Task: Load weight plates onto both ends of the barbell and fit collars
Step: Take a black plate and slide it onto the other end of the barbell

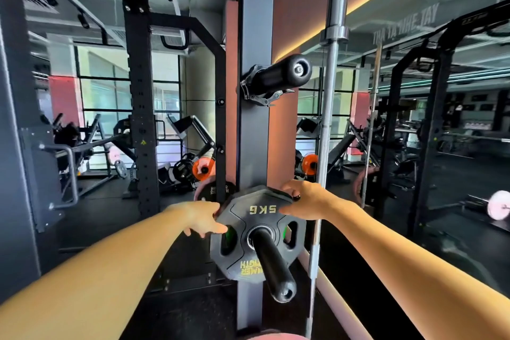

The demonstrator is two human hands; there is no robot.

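Gym — power racks (140,107), weight plates (258,232)

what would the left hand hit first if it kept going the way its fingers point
The left hand points right, and its fingers already meet the rim of the 5 kg plate on the storage peg. Pushing on, it would press into that plate; depth is hard to judge.

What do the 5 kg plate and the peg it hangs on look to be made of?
The 5 kg plate looks rubber- or urethane-coated: matte black, printed yellow lettering, with a shiny metal ring at its hole. The peg looks like metal in a smooth black coating or sleeve, glossy at its end.
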